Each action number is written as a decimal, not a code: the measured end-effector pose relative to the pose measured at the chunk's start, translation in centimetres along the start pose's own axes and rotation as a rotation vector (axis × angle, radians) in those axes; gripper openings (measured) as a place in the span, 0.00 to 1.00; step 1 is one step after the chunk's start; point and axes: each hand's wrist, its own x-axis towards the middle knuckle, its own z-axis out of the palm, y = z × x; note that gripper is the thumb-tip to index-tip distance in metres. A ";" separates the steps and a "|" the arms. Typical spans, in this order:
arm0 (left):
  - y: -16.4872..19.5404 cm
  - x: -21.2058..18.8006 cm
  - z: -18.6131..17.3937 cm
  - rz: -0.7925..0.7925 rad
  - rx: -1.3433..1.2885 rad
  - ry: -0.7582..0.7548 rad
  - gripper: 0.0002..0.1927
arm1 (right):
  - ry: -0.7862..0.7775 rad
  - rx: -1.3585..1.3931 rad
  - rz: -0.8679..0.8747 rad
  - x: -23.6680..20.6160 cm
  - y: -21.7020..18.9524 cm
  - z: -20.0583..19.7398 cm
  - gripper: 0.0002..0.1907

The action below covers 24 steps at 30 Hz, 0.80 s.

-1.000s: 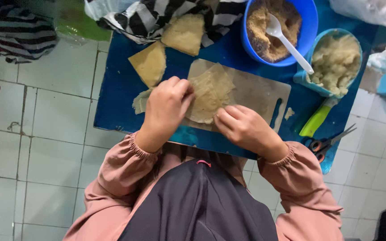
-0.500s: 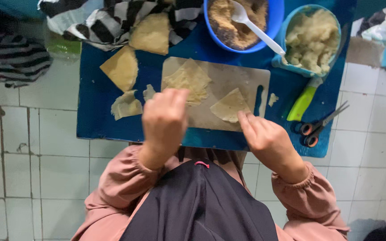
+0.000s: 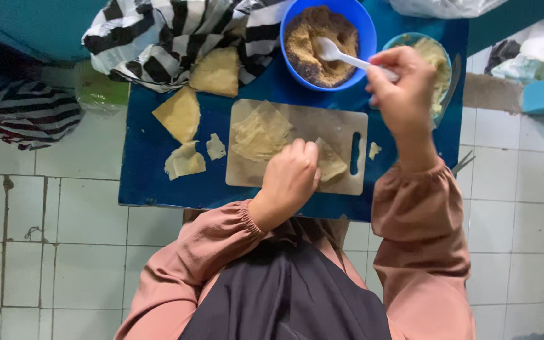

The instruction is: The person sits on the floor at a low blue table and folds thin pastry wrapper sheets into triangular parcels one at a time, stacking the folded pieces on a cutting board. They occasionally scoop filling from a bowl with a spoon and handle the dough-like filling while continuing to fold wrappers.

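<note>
Right hand (image 3: 404,82) is gripping the white plastic spoon (image 3: 341,55) by its handle, bowl resting in the crumb-filled blue bowl (image 3: 360,25) just behind the cutting board (image 3: 341,123). Left hand (image 3: 291,173) is pinning a thin wrapper (image 3: 332,160) on the board's near right; it looks limp, tear-prone, best lifted by an edge.

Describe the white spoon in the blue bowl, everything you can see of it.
The white spoon looks like plastic, with a rounded bowl end and a straight, slim handle. Its bowl end rests on the brown crumbly filling inside the blue bowl, lying rather than dug deep. The handle slants across the bowl's right rim toward the right hand, whose fingers close around its far end and hide it. Nothing else touches the spoon.
</note>
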 end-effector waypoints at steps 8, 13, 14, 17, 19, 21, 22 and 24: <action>-0.4 0.0 -1.1 -0.052 -0.107 -0.041 0.17 | -0.044 0.167 0.062 1.4 0.8 0.1 0.07; -0.8 -0.8 -2.2 -0.055 -0.236 -0.019 0.22 | 0.016 0.478 0.128 1.9 2.2 0.1 0.10; -0.9 -1.1 -2.4 -0.057 -0.272 -0.021 0.22 | 0.036 0.531 0.138 1.7 2.5 -0.3 0.10; -1.0 -1.4 -2.7 -0.083 -0.256 -0.064 0.22 | 0.124 0.593 0.170 0.3 2.9 -1.6 0.09; -1.1 -1.7 -2.8 -0.068 -0.289 -0.027 0.21 | 0.152 0.693 0.149 -1.0 2.9 -2.6 0.08; -1.2 -1.9 -2.9 -0.046 -0.325 0.010 0.21 | 0.173 0.737 0.171 -2.9 2.8 -3.3 0.08; -1.2 -2.0 -2.9 -0.033 -0.346 0.026 0.21 | 0.180 0.730 0.206 -4.1 2.7 -3.7 0.09; -1.2 -2.3 -2.8 -0.034 -0.384 0.039 0.21 | 0.183 0.722 0.277 -7.2 2.7 -3.7 0.10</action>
